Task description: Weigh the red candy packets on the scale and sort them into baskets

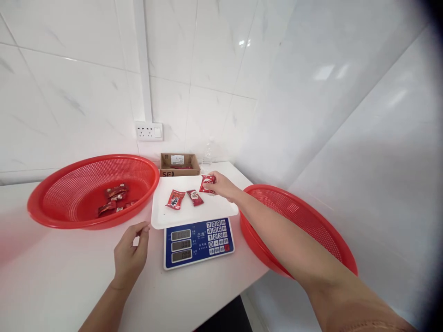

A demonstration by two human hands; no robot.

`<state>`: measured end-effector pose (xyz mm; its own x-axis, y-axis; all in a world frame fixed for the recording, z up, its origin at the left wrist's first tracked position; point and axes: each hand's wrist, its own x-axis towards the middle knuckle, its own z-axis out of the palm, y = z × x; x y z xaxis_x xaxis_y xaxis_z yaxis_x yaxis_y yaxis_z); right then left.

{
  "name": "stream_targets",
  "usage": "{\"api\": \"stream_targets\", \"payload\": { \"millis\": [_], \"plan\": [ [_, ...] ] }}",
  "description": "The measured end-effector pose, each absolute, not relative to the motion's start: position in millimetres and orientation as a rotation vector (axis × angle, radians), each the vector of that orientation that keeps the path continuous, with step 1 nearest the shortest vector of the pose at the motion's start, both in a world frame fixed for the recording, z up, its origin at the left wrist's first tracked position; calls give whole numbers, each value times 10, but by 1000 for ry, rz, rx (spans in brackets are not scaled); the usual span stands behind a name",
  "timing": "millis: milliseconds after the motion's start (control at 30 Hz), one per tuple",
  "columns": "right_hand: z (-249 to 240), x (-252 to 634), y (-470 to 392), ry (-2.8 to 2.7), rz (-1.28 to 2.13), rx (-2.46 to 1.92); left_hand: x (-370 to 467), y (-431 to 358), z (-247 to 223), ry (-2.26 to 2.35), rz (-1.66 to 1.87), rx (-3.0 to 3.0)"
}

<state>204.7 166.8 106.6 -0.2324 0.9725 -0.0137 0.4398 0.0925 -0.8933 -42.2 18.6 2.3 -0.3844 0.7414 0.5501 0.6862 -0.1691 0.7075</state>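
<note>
Currently, the right hand [219,184] is pinching a packet [207,183], seemingly positioning it on the tray [194,214] beneath; the left hand [133,253] is holding nothing visible, its fingers curled together. Placement is presumably requiring right-hand release.

Workroom or shop back room, I judge: digital scale [200,242] beneath my right hand [221,185]; cardboard carton [185,172], tiled wall [169,97] beyond it.
</note>
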Motion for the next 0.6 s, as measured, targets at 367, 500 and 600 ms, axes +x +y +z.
{"api": "stream_targets", "payload": {
  "millis": [367,500,600],
  "plan": [
    [1252,3498,1256,-1586,1148,-1687,-406,191,17,2051,1591,1629],
    [1171,4116,1009,-1643,1178,-2010,-404,220,-3,2085,1581,1620],
    [1015,4436,910,-1594,1380,-2170,-401,245,-12,2114,1545,1589]
  ]
}}
